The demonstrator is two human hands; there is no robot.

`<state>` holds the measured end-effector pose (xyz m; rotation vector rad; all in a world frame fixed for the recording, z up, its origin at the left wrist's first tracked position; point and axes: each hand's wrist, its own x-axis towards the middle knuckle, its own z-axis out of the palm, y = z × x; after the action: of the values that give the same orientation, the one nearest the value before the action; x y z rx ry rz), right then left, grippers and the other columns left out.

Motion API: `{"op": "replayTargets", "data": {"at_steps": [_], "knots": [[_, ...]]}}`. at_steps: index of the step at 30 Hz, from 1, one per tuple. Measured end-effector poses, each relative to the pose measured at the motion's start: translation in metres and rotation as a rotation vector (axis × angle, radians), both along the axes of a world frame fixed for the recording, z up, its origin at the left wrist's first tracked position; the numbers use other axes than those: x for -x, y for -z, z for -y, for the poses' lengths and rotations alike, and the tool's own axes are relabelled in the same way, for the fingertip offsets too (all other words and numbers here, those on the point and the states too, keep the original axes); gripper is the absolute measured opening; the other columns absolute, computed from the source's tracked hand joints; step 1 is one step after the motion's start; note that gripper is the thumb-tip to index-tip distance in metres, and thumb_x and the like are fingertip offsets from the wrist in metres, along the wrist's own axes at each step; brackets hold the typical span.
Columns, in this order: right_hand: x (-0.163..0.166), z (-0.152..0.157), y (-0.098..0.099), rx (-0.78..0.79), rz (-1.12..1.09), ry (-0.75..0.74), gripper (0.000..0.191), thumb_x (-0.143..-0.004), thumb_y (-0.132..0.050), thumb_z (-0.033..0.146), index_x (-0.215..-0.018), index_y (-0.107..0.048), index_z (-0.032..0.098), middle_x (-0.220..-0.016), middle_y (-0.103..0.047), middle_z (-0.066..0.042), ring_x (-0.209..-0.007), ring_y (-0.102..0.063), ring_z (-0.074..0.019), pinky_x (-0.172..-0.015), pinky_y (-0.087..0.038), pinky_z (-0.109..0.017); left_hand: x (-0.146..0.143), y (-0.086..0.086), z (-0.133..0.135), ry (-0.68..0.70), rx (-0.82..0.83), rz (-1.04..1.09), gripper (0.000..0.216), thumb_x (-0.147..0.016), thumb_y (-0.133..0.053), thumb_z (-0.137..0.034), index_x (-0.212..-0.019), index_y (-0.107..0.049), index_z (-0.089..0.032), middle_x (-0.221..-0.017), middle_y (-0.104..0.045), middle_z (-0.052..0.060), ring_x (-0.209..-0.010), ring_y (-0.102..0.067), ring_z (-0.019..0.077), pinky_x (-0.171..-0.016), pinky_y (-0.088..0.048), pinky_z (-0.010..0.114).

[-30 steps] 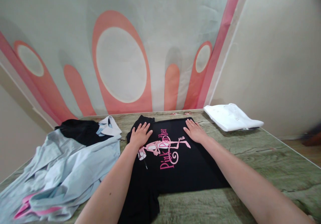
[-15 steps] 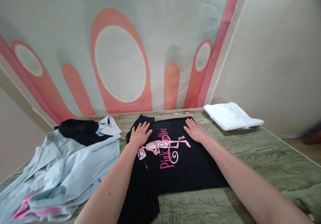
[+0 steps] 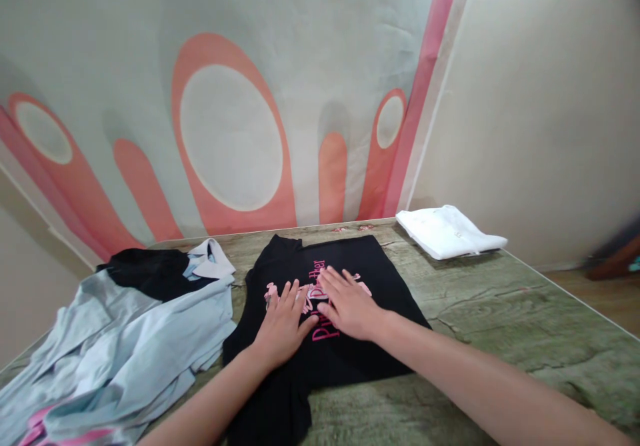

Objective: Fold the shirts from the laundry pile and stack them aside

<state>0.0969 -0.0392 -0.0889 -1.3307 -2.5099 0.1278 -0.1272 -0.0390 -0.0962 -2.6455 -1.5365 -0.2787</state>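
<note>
A black T-shirt with a pink cartoon print and pink lettering lies spread on the table, its neck end to the left and its hem to the right. On the middle of the print rests my left hand, palm down with fingers stretched. Close beside it, my right hand lies over the lettering, also open and palm down. Both hands hide part of the print, and neither grips the fabric.
To the left lies a loose heap of light blue clothes, with a black garment and a white collar on top. A folded white garment sits at the back right of the wood-patterned table. Behind stands a wall with a pink-striped covering.
Both hands have slid from the shirt's far edge toward me and closer together, onto the middle of the print. The view has shifted slightly.
</note>
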Motion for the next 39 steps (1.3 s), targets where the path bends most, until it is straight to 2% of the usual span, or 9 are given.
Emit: {"op": "replayTargets", "data": {"at_steps": [2, 4, 11, 17, 22, 25, 28, 32, 39], "knots": [[0.012, 0.022, 0.001, 0.054, -0.009, -0.069, 0.067, -0.097, -0.020, 0.055, -0.150, -0.024, 0.014, -0.157, -0.021, -0.010, -0.146, -0.013, -0.0229, -0.118, -0.011, -0.046, 0.008, 0.005, 0.011, 0.020, 0.004, -0.031, 0.065, -0.095, -0.030, -0.059, -0.148, -0.032, -0.022, -0.155, -0.028, 0.010, -0.143, -0.022, 0.0295, -0.113, -0.024, 0.052], [0.007, 0.033, 0.003, 0.091, -0.004, -0.059, 0.066, -0.098, -0.018, 0.054, -0.151, -0.023, 0.015, -0.157, -0.021, -0.010, -0.145, -0.014, -0.0228, -0.118, -0.011, -0.047, 0.020, 0.007, 0.014, 0.008, -0.010, -0.049, 0.064, -0.096, -0.029, -0.056, -0.149, -0.030, -0.020, -0.155, -0.028, 0.009, -0.143, -0.021, 0.0278, -0.114, -0.025, 0.049], [-0.067, 0.045, 0.015, 0.067, 0.055, 0.155, 0.066, -0.098, -0.020, 0.054, -0.152, -0.020, 0.016, -0.157, -0.018, -0.010, -0.145, -0.013, -0.0231, -0.117, -0.014, -0.049, 0.058, 0.011, 0.012, -0.059, -0.045, -0.066, 0.064, -0.096, -0.029, -0.054, -0.149, -0.030, -0.018, -0.155, -0.027, 0.009, -0.143, -0.024, 0.0258, -0.113, -0.027, 0.046], [-0.106, 0.073, 0.030, 0.037, 0.082, 0.269, 0.065, -0.097, -0.023, 0.053, -0.152, -0.016, 0.019, -0.157, -0.020, -0.008, -0.145, -0.015, -0.0216, -0.118, -0.018, -0.047, 0.056, 0.010, 0.014, -0.069, -0.022, -0.068, 0.065, -0.095, -0.031, -0.056, -0.148, -0.033, -0.018, -0.155, -0.027, 0.009, -0.143, -0.024, 0.0265, -0.113, -0.026, 0.045], [-0.116, 0.081, 0.037, 0.018, 0.083, 0.289, 0.064, -0.097, -0.025, 0.053, -0.152, -0.016, 0.021, -0.157, -0.020, -0.006, -0.145, -0.017, -0.0217, -0.118, -0.020, -0.046, 0.057, 0.010, 0.011, -0.064, -0.006, -0.073, 0.064, -0.096, -0.030, -0.055, -0.148, -0.032, -0.017, -0.156, -0.025, 0.010, -0.143, -0.023, 0.0269, -0.113, -0.026, 0.047], [-0.115, 0.082, 0.036, 0.014, 0.081, 0.302, 0.064, -0.097, -0.026, 0.053, -0.152, -0.018, 0.021, -0.157, -0.020, -0.006, -0.145, -0.017, -0.0218, -0.118, -0.020, -0.045, 0.053, 0.002, 0.019, -0.072, -0.018, -0.069, 0.064, -0.096, -0.032, -0.053, -0.149, -0.030, -0.017, -0.156, -0.024, 0.010, -0.144, -0.021, 0.0280, -0.114, -0.026, 0.047], [-0.114, 0.081, 0.035, 0.023, 0.082, 0.309, 0.065, -0.097, -0.026, 0.053, -0.152, -0.019, 0.020, -0.157, -0.021, -0.006, -0.145, -0.016, -0.0216, -0.118, -0.020, -0.045, 0.041, -0.012, 0.035, 0.046, -0.042, -0.052, 0.064, -0.096, -0.036, -0.052, -0.152, -0.021, -0.024, -0.158, -0.018, 0.006, -0.145, -0.014, 0.0278, -0.116, -0.020, 0.048], [-0.115, 0.081, 0.035, 0.041, 0.091, 0.305, 0.066, -0.097, -0.026, 0.054, -0.152, -0.019, 0.019, -0.157, -0.022, -0.006, -0.145, -0.016, -0.0211, -0.118, -0.018, -0.045, 0.025, -0.024, 0.055, 0.271, 0.116, -0.093, 0.061, -0.096, -0.034, -0.054, -0.151, -0.011, -0.038, -0.159, -0.017, 0.000, -0.145, -0.016, 0.0273, -0.115, -0.016, 0.054], [-0.116, 0.080, 0.033, 0.051, 0.078, 0.308, 0.066, -0.096, -0.028, 0.054, -0.151, -0.021, 0.020, -0.156, -0.025, -0.007, -0.144, -0.019, -0.0219, -0.117, -0.022, -0.047, 0.021, -0.023, 0.057, 0.295, 0.235, -0.092, 0.058, -0.098, -0.030, -0.054, -0.150, -0.009, -0.040, -0.158, -0.014, 0.001, -0.145, -0.016, 0.0276, -0.114, -0.012, 0.059]]}}
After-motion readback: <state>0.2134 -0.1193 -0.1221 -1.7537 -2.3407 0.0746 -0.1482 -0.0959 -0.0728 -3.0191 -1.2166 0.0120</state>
